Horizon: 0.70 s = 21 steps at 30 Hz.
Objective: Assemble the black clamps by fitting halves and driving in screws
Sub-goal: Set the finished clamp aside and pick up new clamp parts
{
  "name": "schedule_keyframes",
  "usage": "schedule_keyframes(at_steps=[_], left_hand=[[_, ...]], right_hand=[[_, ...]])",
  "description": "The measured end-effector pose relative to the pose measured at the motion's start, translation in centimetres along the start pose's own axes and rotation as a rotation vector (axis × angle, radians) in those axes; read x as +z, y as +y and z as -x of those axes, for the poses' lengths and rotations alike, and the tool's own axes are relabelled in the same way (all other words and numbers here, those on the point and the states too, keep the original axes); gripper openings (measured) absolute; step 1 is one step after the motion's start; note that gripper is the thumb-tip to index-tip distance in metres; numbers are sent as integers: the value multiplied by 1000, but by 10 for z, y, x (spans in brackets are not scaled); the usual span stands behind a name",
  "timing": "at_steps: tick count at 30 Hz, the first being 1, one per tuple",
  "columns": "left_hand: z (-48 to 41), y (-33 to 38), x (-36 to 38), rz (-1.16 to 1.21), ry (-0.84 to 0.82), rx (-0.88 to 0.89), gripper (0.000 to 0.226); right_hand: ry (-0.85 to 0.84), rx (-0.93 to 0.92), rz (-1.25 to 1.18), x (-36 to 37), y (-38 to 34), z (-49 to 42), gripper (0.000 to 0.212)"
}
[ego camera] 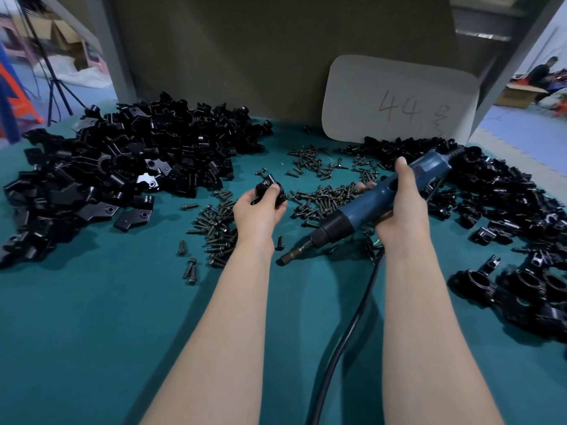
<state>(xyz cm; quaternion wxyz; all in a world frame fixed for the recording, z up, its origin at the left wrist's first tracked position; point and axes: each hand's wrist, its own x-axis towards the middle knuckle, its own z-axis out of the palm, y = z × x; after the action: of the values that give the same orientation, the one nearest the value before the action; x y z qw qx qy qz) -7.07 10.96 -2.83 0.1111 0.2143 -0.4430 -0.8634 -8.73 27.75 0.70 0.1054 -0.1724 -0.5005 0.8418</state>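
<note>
Hands met over a teal table (92, 332). The left hand (259, 210) held a black clamp (270, 186), with fingers and thumb curled round it, just above the near-left edge of the screws (322, 197). A round hole showed on the clamp's upper face; whether a screw sat in it could not be told.

The right hand (402, 207) gripped a blue driver (368, 207) round its body, with the thumb laid along the top and the fingers wrapped beneath. The driver slanted down to the left. Its bit (290, 256) was low by the table, beside the left wrist and well apart from the clamp. A black cord (352, 326) ran beside the right forearm toward the bottom of the view.

The screws lay loose in a broad scatter between and beyond the hands, with strays trailing to the left. Black halves (122, 167) were heaped on the far left of the table. More clamps (491, 210) were piled on the right, from behind the driver down to the near right edge.

A pale card (399, 99) marked "44" leaned against a brown board (245, 50) at the back. At the far right a seated person (543, 72) showed in the background, blurred.
</note>
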Motion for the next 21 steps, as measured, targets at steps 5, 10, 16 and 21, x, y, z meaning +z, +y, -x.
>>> schedule_keyframes(at_steps=[5,10,16,21], left_hand=[[-1,0,-1,-5,-3,0,16],[-1,0,-1,1,-6,-6,27],[-1,0,0,-25,-5,1,28],[0,0,0,-42,-3,6,25]], right_hand=[[-41,28,-54,5,-2,1,26],[-57,4,7,6,0,2,30],[-71,-66,14,4,-1,3,26],[-64,-101,49,6,0,6,34]])
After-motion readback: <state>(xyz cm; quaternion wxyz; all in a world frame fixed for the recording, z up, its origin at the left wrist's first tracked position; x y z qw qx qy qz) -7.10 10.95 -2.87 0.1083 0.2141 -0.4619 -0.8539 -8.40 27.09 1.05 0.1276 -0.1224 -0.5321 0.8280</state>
